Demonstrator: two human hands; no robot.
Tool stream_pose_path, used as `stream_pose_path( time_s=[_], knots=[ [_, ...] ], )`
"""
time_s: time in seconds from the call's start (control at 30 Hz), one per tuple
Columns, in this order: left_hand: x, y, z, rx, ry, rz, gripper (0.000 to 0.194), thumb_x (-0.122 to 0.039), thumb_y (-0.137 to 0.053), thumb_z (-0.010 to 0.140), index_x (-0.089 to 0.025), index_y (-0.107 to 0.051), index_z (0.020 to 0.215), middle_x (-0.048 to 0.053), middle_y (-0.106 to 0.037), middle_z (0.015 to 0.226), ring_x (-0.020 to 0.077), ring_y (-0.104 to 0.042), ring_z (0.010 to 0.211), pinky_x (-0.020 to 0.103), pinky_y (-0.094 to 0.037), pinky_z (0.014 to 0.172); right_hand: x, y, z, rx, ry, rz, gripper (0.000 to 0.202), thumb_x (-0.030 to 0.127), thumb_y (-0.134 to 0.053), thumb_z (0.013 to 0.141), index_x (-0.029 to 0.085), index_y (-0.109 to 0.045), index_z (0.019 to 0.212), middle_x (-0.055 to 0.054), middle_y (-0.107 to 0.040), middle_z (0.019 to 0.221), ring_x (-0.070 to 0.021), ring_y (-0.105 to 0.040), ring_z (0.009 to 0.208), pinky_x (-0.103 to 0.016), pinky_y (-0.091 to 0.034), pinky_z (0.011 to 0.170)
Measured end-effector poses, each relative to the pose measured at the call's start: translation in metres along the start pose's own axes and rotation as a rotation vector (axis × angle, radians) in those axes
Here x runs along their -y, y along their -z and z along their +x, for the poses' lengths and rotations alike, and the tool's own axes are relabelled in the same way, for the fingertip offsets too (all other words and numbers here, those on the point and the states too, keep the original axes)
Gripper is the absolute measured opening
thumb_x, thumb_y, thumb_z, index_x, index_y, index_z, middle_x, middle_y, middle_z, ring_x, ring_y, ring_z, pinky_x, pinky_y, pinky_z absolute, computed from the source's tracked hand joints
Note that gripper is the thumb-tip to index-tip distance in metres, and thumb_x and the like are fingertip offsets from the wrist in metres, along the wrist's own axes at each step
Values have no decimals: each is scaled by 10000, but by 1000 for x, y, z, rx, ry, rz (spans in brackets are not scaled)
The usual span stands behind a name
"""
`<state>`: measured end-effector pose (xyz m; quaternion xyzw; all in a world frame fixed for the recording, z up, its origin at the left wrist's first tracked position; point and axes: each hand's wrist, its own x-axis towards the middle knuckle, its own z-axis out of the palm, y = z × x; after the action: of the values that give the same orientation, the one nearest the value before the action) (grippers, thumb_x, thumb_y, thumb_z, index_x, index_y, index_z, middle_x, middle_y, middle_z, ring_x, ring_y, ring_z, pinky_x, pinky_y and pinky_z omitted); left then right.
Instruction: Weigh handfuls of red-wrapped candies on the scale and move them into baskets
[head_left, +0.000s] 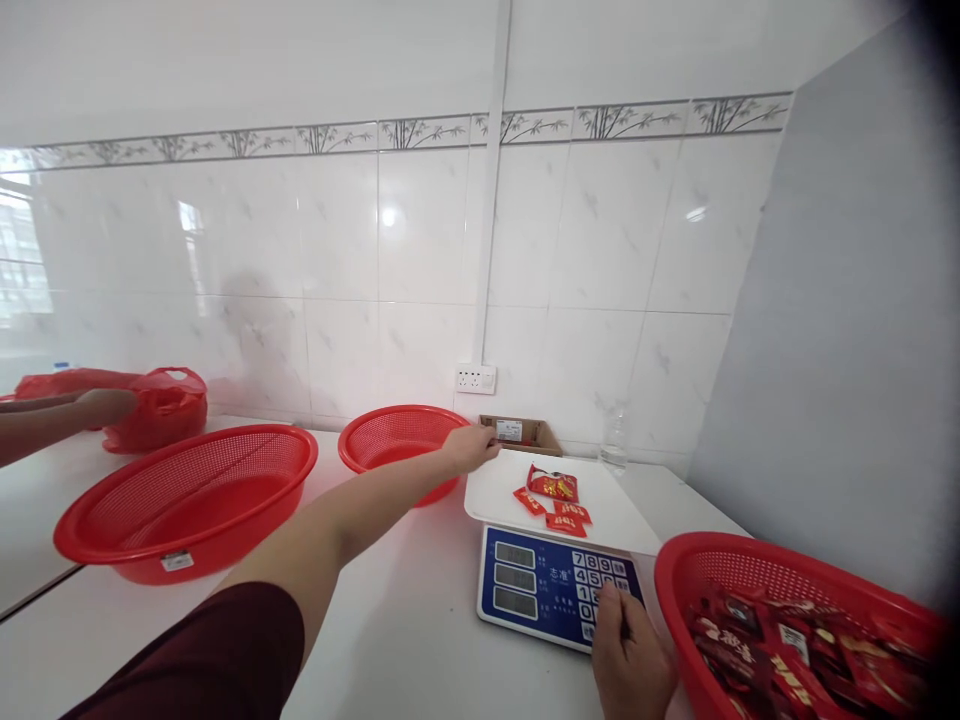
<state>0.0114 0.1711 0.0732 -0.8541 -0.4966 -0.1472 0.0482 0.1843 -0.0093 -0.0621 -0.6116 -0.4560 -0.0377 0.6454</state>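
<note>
Scale (559, 590) near the right end of the tabletop (405, 640), close to its front edge: blue panel with three display windows, white number keys reading 7 8 9, 4 5, 1, 0, and the printed characters 志准. White weighing tray (495, 490) on top, carrying four red snack packets (556, 500) with yellow print, unreadable. Left hand (472, 446) stretched out to the tray's far left corner, fingers curled at its edge, closed on nothing else. Right hand (628, 655) on the keypad, forefinger extended to the keys, other fingers folded, empty. Three red mesh baskets: two empty ones (187, 500) (397, 445) toward the left and back, one full of packets (795, 630) at the right front corner. One cardboard box (521, 430), one clear bottle (615, 440) along the back edge. One red plastic bag (161, 405) at the far left, another person's hand (105, 405) against it.
</note>
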Motion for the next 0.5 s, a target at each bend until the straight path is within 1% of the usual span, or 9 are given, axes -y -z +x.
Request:
stream_pose_path(
  time_s=[0.1,0.2,0.27,0.3,0.37,0.4,0.43,0.5],
  knots=[
    [31,14,-1,12,94,18,348,-433,-398,874,-142,-538,1005,63,-571,973,153,-547,849,348,-445,759,1,0,1,-8,12,-2,432,545,-402,758,186,-568,584,-25,-598,494,-155,-542,442,-235,-412,436],
    [59,19,-8,52,183,32,388,-467,-394,867,-138,-538,1016,67,-573,968,161,-551,858,371,-442,783,2,-1,-1,-9,10,-20,415,525,-405,766,188,-570,590,-23,-597,497,-153,-542,445,-233,-408,438],
    [71,19,-12,81,219,32,474,-525,-374,852,-133,-517,1076,102,-559,1047,199,-545,934,412,-429,814,1,-2,-2,-1,5,-22,408,522,-410,766,191,-571,592,-21,-595,500,-152,-540,447,-234,-408,443],
    [73,17,-13,89,224,30,536,-561,-352,842,-128,-492,1125,133,-531,1120,237,-522,1006,446,-411,839,0,-3,-2,6,1,-16,407,526,-414,762,192,-571,591,-21,-595,503,-152,-540,447,-235,-410,447],
    [70,13,-13,96,189,17,644,-616,-284,828,-129,-413,1231,182,-422,1274,316,-397,1173,515,-341,904,-2,-4,-2,16,-16,4,411,541,-419,751,196,-569,586,-21,-595,504,-154,-539,447,-239,-414,449],
    [64,10,-12,100,147,5,669,-627,-254,826,-144,-368,1274,181,-358,1335,333,-312,1237,532,-297,938,-2,-4,-1,24,-31,11,413,548,-418,747,200,-569,583,-21,-595,503,-156,-539,446,-240,-414,447],
    [55,7,-10,109,88,-11,676,-633,-239,824,-169,-324,1309,161,-302,1381,329,-232,1282,531,-252,974,-2,-4,-1,28,-48,13,414,554,-417,741,204,-569,579,-22,-596,502,-158,-541,445,-242,-413,442],
    [32,-1,-4,148,-57,-51,683,-648,-268,808,-234,-250,1351,93,-225,1435,282,-132,1325,483,-181,1035,-2,-4,1,34,-84,-2,406,559,-416,730,214,-567,576,-24,-601,500,-166,-548,452,-247,-414,441]
  ],
)
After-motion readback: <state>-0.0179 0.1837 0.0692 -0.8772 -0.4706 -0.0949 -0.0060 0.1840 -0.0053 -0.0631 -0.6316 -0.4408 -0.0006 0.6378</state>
